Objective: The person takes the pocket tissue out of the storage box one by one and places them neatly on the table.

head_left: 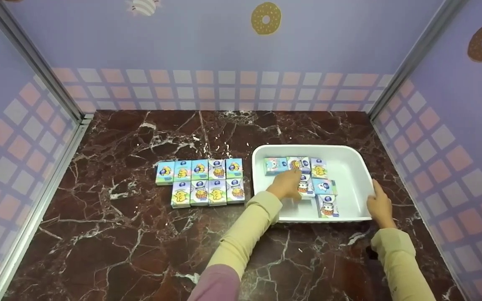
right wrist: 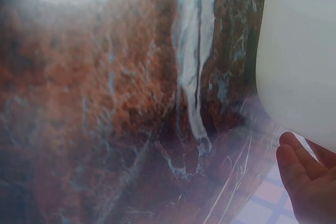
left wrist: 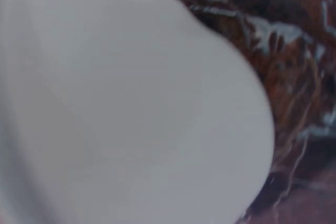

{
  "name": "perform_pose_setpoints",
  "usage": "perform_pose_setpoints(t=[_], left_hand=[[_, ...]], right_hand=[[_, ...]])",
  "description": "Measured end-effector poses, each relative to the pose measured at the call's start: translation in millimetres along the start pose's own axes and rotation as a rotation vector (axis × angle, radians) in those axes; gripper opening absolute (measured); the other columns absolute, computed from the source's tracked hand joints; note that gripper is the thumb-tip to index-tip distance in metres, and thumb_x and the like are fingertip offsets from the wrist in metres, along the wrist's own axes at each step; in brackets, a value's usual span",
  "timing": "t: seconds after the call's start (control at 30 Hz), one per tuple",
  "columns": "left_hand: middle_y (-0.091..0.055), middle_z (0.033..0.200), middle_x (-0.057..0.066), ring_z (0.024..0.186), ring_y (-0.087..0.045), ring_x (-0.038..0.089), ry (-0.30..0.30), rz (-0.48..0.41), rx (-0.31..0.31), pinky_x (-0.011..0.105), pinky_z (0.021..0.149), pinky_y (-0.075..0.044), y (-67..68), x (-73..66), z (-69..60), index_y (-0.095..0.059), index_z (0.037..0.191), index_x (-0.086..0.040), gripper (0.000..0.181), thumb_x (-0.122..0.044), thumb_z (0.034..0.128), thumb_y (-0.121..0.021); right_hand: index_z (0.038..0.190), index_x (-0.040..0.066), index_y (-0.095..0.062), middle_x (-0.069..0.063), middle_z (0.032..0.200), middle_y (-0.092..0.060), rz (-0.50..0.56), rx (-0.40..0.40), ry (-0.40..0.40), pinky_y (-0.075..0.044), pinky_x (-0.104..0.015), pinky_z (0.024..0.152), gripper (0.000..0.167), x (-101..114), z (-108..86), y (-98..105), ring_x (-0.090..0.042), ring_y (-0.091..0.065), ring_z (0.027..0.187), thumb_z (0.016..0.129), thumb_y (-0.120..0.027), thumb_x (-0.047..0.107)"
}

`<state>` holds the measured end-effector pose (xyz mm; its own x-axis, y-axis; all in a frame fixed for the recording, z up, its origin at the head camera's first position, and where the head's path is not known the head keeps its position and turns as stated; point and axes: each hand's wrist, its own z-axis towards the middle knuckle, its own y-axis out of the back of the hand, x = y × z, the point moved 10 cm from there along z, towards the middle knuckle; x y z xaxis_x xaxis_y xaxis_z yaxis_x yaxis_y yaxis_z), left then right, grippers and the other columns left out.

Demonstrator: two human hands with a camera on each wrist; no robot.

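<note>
A white tray point(head_left: 352, 184) stands on the right half of the table and holds several small cartoon-printed tissue packs point(head_left: 319, 168). Reaching in over its left side, my left hand point(head_left: 285, 184) has thumb and fingers at the left end of a tissue pack point(head_left: 306, 189) and partly covers it. My right hand point(head_left: 380, 205) holds the tray's right edge near the front corner. The right wrist view shows fingertips point(right wrist: 286, 153) against the tray's outer wall point(right wrist: 304, 40). Only the tray wall point(left wrist: 147, 103) and tabletop appear in the left wrist view; that hand is out of sight there.
Left of the tray, several more tissue packs point(head_left: 199, 170) lie in two close rows on the dark red marble tabletop point(head_left: 140, 242). Purple panels with a checked band point(head_left: 224, 83) enclose the table at the back and both sides.
</note>
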<state>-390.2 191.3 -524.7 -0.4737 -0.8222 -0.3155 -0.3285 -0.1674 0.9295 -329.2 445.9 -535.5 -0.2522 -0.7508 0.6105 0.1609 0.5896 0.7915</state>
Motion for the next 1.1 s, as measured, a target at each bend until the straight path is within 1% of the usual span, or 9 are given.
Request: perform_pose_setpoints(t=[0.1,0.23,0.37,0.43,0.57,0.73,0.87,0.97,1.1], left_hand=[[-0.052,0.113,0.003,0.1,-0.054,0.018,-0.031,0.0,-0.01,0.026,0.09,-0.044,8.9,1.8,-2.3,-0.045,0.116,-0.009,0.065,-0.029,0.0618,-0.075],[-0.049,0.125,0.007,0.111,-0.051,0.02,-0.059,-0.017,-0.038,0.027,0.097,-0.04,19.4,7.8,-5.8,-0.039,0.128,-0.004,0.08,-0.028,0.0603,-0.075],[-0.05,0.126,0.008,0.112,-0.05,0.02,-0.088,-0.02,-0.057,0.028,0.097,-0.04,27.3,14.2,-11.3,-0.03,0.136,-0.003,0.093,-0.027,0.0595,-0.075],[-0.051,0.123,0.007,0.11,-0.051,0.02,-0.112,-0.019,-0.067,0.029,0.096,-0.041,30.9,16.0,-14.3,-0.029,0.137,-0.004,0.093,-0.028,0.0593,-0.075],[-0.048,0.127,0.007,0.114,-0.048,0.02,-0.152,-0.029,-0.087,0.029,0.098,-0.039,37.5,20.1,-21.8,-0.031,0.137,-0.007,0.09,-0.027,0.0601,-0.073],[-0.049,0.125,0.006,0.113,-0.048,0.018,-0.208,-0.006,-0.125,0.027,0.099,-0.038,46.6,22.3,-33.0,-0.041,0.128,-0.005,0.079,-0.027,0.0597,-0.073],[-0.05,0.123,0.005,0.111,-0.049,0.018,-0.249,0.006,-0.165,0.025,0.098,-0.038,55.4,25.2,-43.9,-0.044,0.126,-0.005,0.076,-0.027,0.0585,-0.072],[-0.051,0.122,0.005,0.112,-0.048,0.018,-0.265,-0.008,-0.198,0.025,0.098,-0.038,62.7,29.9,-53.9,-0.045,0.125,-0.005,0.077,-0.028,0.0572,-0.072],[-0.049,0.124,0.005,0.113,-0.048,0.019,-0.264,-0.031,-0.229,0.027,0.097,-0.039,70.4,39.0,-67.4,-0.044,0.125,-0.006,0.078,-0.029,0.0565,-0.072]], right_hand=[[0.139,0.004,-0.022,-0.033,0.131,-0.033,0.0,-0.005,-0.001,-0.032,-0.057,0.092,0.057,0,0.1,0,-0.051,-0.038,0.112,0.083,-0.029,0.002],[0.14,0.005,-0.021,-0.032,0.133,-0.032,0.005,-0.002,-0.01,-0.032,-0.057,0.093,0.057,-1,0.7,0,-0.05,-0.036,0.114,0.083,-0.029,0.003],[0.14,0.005,-0.021,-0.032,0.132,-0.032,0.006,0.005,-0.016,-0.031,-0.057,0.094,0.057,-2,0.8,-1,-0.051,-0.036,0.114,0.084,-0.029,0.003],[0.14,0.005,-0.021,-0.032,0.132,-0.032,0.003,0.004,-0.018,-0.031,-0.057,0.094,0.057,-2,0.6,-1,-0.051,-0.036,0.114,0.084,-0.029,0.003],[0.14,0.004,-0.02,-0.033,0.131,-0.032,0.004,0.011,-0.009,-0.031,-0.057,0.093,0.057,-1,0.1,-1,-0.051,-0.036,0.114,0.084,-0.029,0.003],[0.14,0.005,-0.021,-0.032,0.132,-0.033,0.009,-0.003,-0.002,-0.032,-0.057,0.093,0.056,-1,-0.3,0,-0.05,-0.037,0.114,0.084,-0.029,0.002],[0.139,0.005,-0.023,-0.032,0.132,-0.033,0.012,-0.014,-0.005,-0.031,-0.057,0.094,0.056,-1,0.1,1,-0.05,-0.037,0.114,0.084,-0.03,0.002],[0.139,0.004,-0.023,-0.032,0.132,-0.033,0.013,-0.016,0.0,-0.031,-0.057,0.094,0.056,0,-0.1,1,-0.05,-0.036,0.114,0.084,-0.03,0.002],[0.139,0.005,-0.023,-0.031,0.132,-0.032,0.016,-0.015,0.003,-0.031,-0.057,0.094,0.056,0,0.1,1,-0.05,-0.037,0.114,0.084,-0.03,0.003]])
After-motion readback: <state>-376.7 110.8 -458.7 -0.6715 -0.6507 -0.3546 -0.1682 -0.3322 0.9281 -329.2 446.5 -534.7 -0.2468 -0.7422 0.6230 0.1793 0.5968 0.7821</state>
